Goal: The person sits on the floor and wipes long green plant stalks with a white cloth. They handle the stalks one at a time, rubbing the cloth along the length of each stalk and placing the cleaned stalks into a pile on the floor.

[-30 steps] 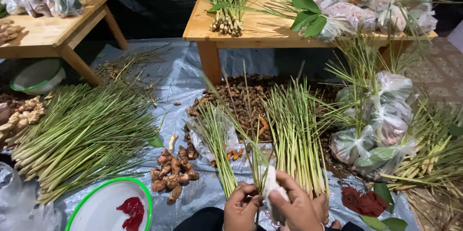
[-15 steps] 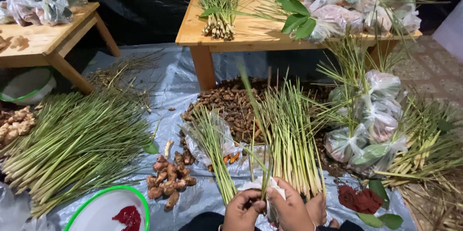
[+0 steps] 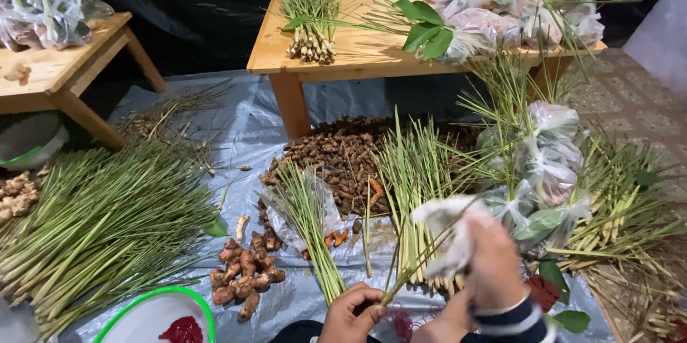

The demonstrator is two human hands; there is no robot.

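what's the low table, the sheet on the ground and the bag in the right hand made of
Low table: likely bare pale wood, grain visible. Ground sheet: looks like grey plastic, creased and shiny. Bag in the right hand: thin clear plastic film, crumpled, blurred.

A dark black backdrop (image 3: 200,13) closes off the far side. In front of it stands a low wooden worktop (image 3: 372,53) with thick square legs; a second wooden worktop (image 3: 57,74) stands well to its left. A grey plastic sheet (image 3: 243,117) covers the floor below and between them. To the right of the first worktop, patterned paving (image 3: 637,103) shows. The light is even and dim.
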